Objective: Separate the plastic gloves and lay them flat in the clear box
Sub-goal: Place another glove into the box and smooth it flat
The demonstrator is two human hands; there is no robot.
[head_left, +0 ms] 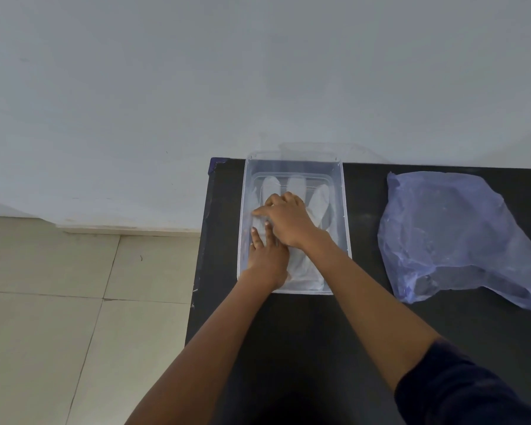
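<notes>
The left hand lay palm-down inside the clear box, fingers spread open and flat on the near-left part of a plastic glove — pinning it, gripping nothing. The right hand crossed over it, fingers loosely extended and pressed on the glove's middle, forefinger pointing toward the left wall; no pinch was visible. The glove lay flat on the box floor, finger sleeves toward the far wall. How many gloves were stacked there could not be told. The step in hand appeared to be smoothing. To the right, well apart on the bench, lay a crumpled blue plastic bag — the next move likely called for releasing both hands and reaching there, if more gloves remained.
</notes>
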